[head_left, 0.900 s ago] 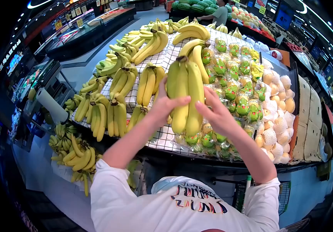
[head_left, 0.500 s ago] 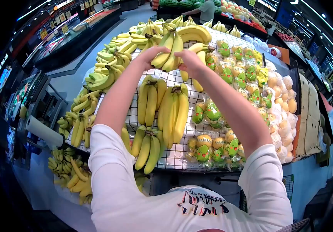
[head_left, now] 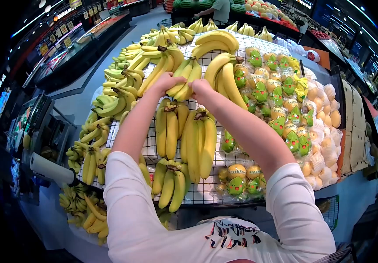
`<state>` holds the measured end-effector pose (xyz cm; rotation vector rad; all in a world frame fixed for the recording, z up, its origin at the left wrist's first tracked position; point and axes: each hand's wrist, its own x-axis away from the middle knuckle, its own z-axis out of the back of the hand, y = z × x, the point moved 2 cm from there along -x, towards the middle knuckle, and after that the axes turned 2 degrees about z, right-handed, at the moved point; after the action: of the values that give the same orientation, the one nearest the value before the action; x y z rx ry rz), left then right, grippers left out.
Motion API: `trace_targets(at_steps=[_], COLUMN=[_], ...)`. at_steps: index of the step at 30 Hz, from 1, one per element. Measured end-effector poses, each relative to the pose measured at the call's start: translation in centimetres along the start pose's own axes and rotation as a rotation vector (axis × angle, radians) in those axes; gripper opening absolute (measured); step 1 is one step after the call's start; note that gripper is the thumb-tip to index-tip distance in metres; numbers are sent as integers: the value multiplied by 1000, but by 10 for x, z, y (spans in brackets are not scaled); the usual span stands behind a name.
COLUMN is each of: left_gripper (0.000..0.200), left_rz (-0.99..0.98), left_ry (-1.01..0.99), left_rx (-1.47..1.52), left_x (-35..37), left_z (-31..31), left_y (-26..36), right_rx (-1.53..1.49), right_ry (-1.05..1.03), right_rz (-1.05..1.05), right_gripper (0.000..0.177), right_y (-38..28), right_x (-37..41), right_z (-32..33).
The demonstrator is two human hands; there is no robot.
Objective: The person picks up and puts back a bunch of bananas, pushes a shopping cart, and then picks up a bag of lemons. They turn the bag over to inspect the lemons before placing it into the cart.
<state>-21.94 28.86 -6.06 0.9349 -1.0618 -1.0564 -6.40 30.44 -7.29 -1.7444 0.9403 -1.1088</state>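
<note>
A bunch of bananas (head_left: 186, 77) rests on the gridded white display surface, its stems pointing away from me. My left hand (head_left: 171, 82) grips its lower left side, and my right hand (head_left: 201, 89) is closed around its lower right tips. Left of it lies another banana bunch (head_left: 159, 70), close to my left hand. Right of my right hand a larger bunch (head_left: 227, 75) spreads out. Just below my hands are two more bunches, one on the left (head_left: 168, 131) and one on the right (head_left: 199, 142).
Bagged round fruit (head_left: 260, 90) with green cartoon labels fills the right side, beside fruit in white foam nets (head_left: 318, 153). Greener bananas (head_left: 112, 103) line the left edge. A roll of plastic bags (head_left: 51, 168) stands at left. Another person (head_left: 221, 11) is at the far end.
The bunch between my hands has come down from a raised, tilted position onto the display. Both hands have moved lower and nearer to me with it.
</note>
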Motion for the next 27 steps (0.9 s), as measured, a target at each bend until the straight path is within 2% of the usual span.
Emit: trace_targets(at_steps=[4,5,7,9,13,16,17,20,21,24,25,27], left_gripper=[82,94,101,107,116,101,103,109,121,118,117,115], left_rz=[-86,-104,-123,-140,-82,-50,-36,18,3,-43,-86,-166], left_ry=[219,229,257,245,127,124,129,64,13,48,84,158], left_rx=[-195,-290,-332,-367,-513,-749,-796,-791,-794,-808,-802,-784], left_x=[-15,-29,-38,-37,-40,-40,-39,-42,-32,-37,-45,-56], left_z=[-7,-5,-7,-6,-5,-13,-16,-22,-25,-25,-23,-20], left_y=[-10,-19,-25,-26,-19,-10,-7,-6,1,-3,-9,-21], right_rx=[-7,29,164,253,312,285,274,440,444,576,525,421], right_ry=[58,91,160,99,31,-63,-103,-109,-125,-62,-77,-68], right_rz=[-24,-18,29,22,14,17,17,-60,-3,66,80,49], right_gripper=[36,37,38,38,41,43,43,45,50,46,57,62], right_y=[1,2,12,11,0,-16,-21,-22,-16,-7,-13,-10], right_x=[-14,-21,-32,-32,-19,8,22,34,35,30,46,41], right_z=[5,6,5,6,5,7,7,14,16,19,18,15])
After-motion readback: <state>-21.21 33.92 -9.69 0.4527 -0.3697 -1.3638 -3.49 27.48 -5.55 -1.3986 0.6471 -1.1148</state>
